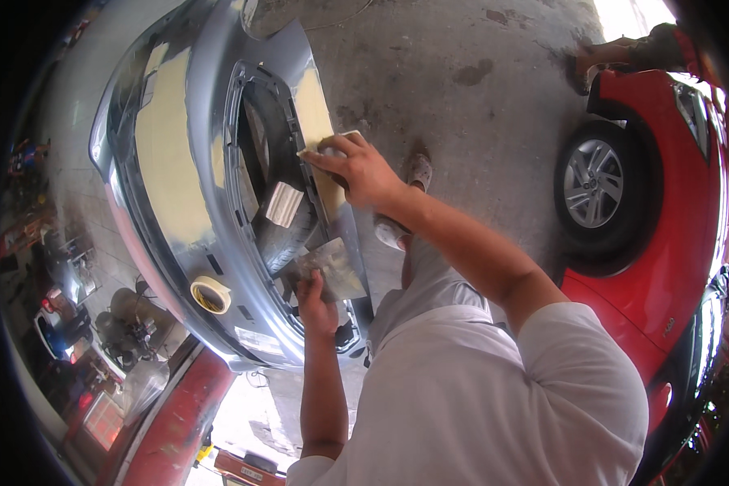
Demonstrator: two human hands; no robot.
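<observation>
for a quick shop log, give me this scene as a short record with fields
left hand: holds a flat plate
right hand: fingers around a pale piece, mostly hidden, at the bumper's edge
bumper: grey, with pale yellow patches
on bumper: tape roll
seen in bumper opening: tyre, striped whitish piece
nearby: red car

Unreadably small lettering (668,326) on the red car (624,316) and a pale plate (252,472)

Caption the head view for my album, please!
Right hand at a yellow-patched car bumper, left hand holding a flat plate.
</observation>
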